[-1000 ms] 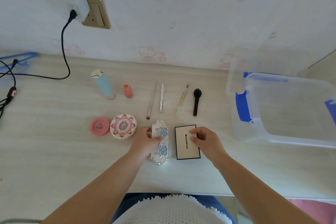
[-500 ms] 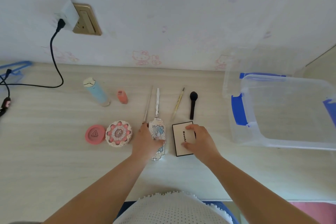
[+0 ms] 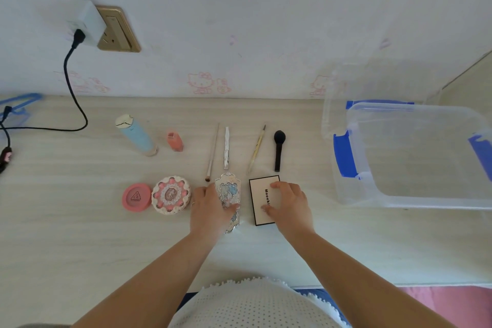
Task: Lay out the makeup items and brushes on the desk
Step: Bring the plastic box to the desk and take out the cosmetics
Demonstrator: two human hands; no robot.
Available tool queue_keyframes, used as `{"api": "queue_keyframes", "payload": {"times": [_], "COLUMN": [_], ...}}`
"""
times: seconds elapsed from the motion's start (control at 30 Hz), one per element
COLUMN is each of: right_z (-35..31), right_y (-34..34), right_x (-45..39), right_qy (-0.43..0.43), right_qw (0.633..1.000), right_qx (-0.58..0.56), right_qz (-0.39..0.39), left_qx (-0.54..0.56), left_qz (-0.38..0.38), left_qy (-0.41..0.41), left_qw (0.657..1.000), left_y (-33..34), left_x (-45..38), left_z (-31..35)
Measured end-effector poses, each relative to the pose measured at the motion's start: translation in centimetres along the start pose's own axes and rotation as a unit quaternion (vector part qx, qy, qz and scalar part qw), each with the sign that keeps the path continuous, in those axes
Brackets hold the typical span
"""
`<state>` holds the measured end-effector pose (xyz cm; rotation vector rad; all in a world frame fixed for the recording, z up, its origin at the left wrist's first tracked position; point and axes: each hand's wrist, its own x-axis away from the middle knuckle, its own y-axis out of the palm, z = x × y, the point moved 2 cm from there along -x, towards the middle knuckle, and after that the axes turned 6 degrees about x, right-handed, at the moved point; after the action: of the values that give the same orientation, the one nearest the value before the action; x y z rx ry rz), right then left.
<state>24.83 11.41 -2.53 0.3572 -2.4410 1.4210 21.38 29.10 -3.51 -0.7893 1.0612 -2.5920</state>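
My left hand (image 3: 210, 208) grips a silver and blue ornate palette (image 3: 229, 188) lying on the desk (image 3: 80, 234), thumb across its face. My right hand (image 3: 291, 205) holds a white palette with a black border (image 3: 259, 194) right beside it, fingers curled over its right side. To the left lie an ornate round compact (image 3: 171, 194) and a pink round compact (image 3: 136, 196). In a row behind are a blue tube (image 3: 135, 134), a coral bottle (image 3: 175, 141), a thin brush (image 3: 212, 152), a white pen-like stick (image 3: 226, 146), a gold-handled brush (image 3: 257, 149) and a black brush (image 3: 278, 149).
A clear plastic bin with blue latches (image 3: 346, 157) stands at the right of the desk. A black cable (image 3: 72, 93) runs from a charger in the wall socket (image 3: 106, 26) across the left of the desk. The wall closes off the back edge.
Both hands have slid the two palettes away from me, up close to the ends of the brushes. The other items have stayed in place.
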Motion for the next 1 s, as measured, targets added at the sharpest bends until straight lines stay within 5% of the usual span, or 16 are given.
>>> {"api": "queue_keyframes", "payload": {"times": [0.27,0.43,0.6,1.0], "right_z": [0.2,-0.6,-3.5,0.9], "right_y": [0.2,-1.5,-5.3,-19.3], "right_x": [0.2,1.0,1.8,0.4], "right_qy": [0.013,0.007,-0.046,-0.101], "right_qw": [1.000,0.977,0.936,0.900], "right_qx": [-0.006,-0.200,-0.337,-0.387], "right_qz": [0.011,0.077,0.089,0.174], "left_qx": [0.016,0.219,0.335,0.360], "left_qz": [0.013,0.060,0.029,0.000], "left_qy": [0.000,0.073,0.127,0.183], "left_qw": [1.000,0.971,0.933,0.915], "left_y": [-0.2,-2.3,-4.3,-1.7], "left_x": [0.3,0.9,1.4,1.3], "left_z": [0.1,3.0,8.5,20.0]}}
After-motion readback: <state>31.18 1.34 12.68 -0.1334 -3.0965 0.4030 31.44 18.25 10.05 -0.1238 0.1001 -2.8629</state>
